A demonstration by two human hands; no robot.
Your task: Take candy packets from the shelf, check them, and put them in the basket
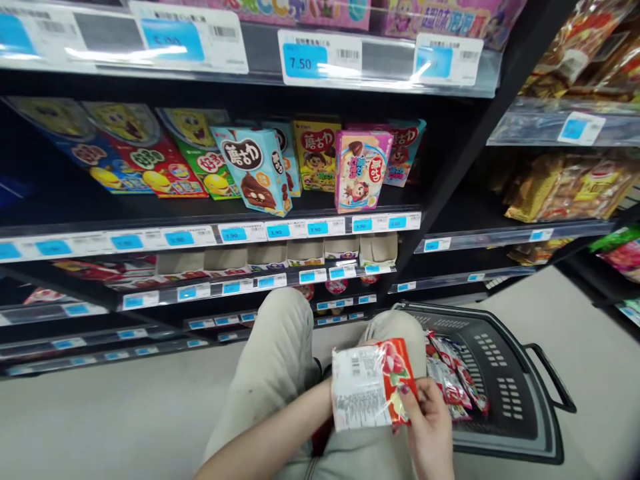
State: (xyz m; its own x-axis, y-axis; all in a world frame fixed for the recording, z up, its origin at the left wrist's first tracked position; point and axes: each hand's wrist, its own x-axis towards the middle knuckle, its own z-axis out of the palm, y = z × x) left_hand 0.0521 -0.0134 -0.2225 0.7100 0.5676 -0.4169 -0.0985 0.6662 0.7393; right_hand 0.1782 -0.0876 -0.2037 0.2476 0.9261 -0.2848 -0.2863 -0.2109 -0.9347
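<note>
A red and white snack packet (pixel 367 383) is held up over my lap, its printed back with a barcode facing me. My right hand (pixel 427 420) grips the packet's right edge, thumb on the front and fingers curled behind. From the lower left, my left forearm (pixel 280 433) reaches behind the packet, which hides my left hand and its fingers. Beside my right knee stands a dark grey shopping basket (pixel 520 433). Several red and white packets (pixel 453 377) lie inside it, close to my right hand.
Shelves rise in front of my knees. Blue biscuit boxes (pixel 255 170), a pink box (pixel 363 170) and cartoon boxes (pixel 165 150) stand on one level. Below are opened cartons (pixel 305 253). A price rail (pixel 295 230) runs along the edge. Bagged bread-like goods (pixel 570 187) sit right.
</note>
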